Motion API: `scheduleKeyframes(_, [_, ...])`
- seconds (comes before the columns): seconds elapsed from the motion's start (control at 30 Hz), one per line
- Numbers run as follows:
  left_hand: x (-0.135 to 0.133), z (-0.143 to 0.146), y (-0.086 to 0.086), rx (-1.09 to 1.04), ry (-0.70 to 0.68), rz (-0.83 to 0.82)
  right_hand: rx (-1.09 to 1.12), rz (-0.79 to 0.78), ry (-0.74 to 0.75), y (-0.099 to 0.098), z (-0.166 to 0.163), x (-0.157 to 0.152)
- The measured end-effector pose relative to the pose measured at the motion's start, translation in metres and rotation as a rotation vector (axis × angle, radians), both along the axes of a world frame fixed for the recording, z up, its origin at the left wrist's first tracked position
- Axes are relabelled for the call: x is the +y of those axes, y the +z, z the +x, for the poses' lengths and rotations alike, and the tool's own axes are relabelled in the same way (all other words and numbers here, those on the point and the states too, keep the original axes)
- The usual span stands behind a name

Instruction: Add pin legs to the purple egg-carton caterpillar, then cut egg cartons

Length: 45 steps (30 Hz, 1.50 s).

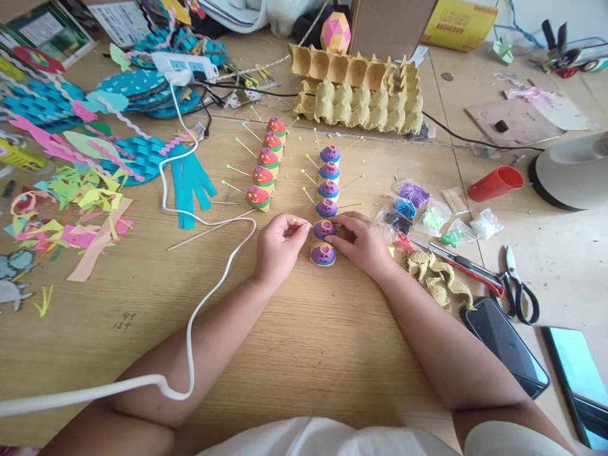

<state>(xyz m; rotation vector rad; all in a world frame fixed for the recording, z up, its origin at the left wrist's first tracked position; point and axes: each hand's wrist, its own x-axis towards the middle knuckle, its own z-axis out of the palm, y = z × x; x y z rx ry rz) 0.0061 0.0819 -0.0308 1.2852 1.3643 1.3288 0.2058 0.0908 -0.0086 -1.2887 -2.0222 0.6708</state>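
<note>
Left hand [281, 246] pinching a yellow-tipped stick [303, 223], right hand [363, 244] lightly gripping the blue-purple row [328, 189] running from centre toward twelve o'clock, wooden table [304, 354] spreading beneath, egg cartons [365, 106] lying at one, power strip [190, 65] resting at eleven

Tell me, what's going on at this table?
Someone is working by hand on a row of blue-and-purple bumps with little faces. The left hand pinches a thin yellow-tipped stick beside the second-nearest bump, while the right hand touches that bump from the other side. The four farther bumps have yellow-tipped sticks poking out; the nearest shows none. To the left stands a red-and-green row with green-tipped sticks.
</note>
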Motion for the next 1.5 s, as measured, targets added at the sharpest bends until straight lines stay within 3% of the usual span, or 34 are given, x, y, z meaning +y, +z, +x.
scheduleKeyframes(0.77, [-0.0012, 0.0023, 0.007, 0.081, -0.011, 0.036, 0.023, 0.006, 0.02, -0.001, -0.0002, 0.0013])
scheduleKeyframes(1.5, [0.0003, 0.0052, 0.0034, 0.141, 0.003, 0.107, 0.053, 0.024, 0.033, 0.0, -0.0015, 0.0018])
